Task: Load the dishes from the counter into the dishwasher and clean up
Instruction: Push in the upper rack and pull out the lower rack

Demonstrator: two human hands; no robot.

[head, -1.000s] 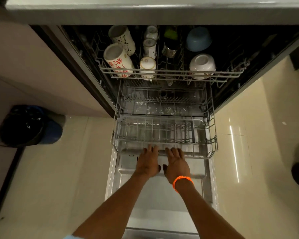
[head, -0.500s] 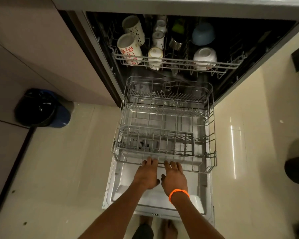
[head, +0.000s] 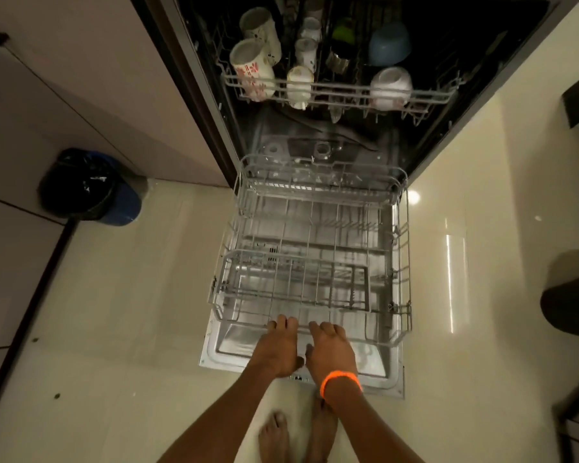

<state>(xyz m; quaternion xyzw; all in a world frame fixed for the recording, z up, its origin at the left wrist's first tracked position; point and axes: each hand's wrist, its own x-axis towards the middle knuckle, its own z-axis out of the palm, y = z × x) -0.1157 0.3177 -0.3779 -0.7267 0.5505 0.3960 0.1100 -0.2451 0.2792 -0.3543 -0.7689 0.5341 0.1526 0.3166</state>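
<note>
The dishwasher stands open with its door [head: 375, 369] folded down flat. The grey wire lower rack [head: 315, 248] is pulled far out over the door and holds no dishes. My left hand [head: 278, 345] and my right hand [head: 331, 349], which wears an orange wristband, grip the rack's front rim side by side, fingers curled over the wire. The upper rack [head: 341, 95] stays inside and carries white floral mugs [head: 253, 70], small white cups [head: 300, 83], a blue bowl [head: 389, 43] and a white bowl [head: 390, 85], all upside down or tilted.
A black-lined blue bin [head: 87, 185] stands on the floor to the left, against the cabinet. My bare feet [head: 274, 436] are just in front of the door's edge. A dark object [head: 569, 305] sits at the right edge on the glossy tile floor.
Both hands have drawn the lower rack steadily out of the dishwasher toward me, until it lies over the open door. I have stepped back, and my feet now show.
</note>
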